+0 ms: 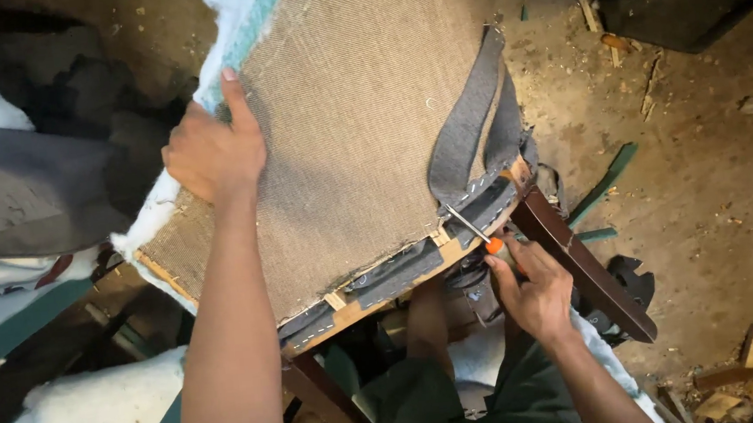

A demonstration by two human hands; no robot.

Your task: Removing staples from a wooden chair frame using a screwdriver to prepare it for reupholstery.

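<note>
Fingers [503,268] of the right hand [536,293] are closed round an orange-handled screwdriver [475,230], its tip under a grey strap [470,129] at the chair frame [384,293]. Left hand [214,153] lies flat, fingers spread, steadying the burlap [357,103]. Staple-prying seems underway; next calls for careful levering.

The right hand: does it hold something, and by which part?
The right hand grips a metal-shafted screwdriver by its orange handle; the shaft tip sits against the grey webbing strap at the wooden frame edge.
</note>
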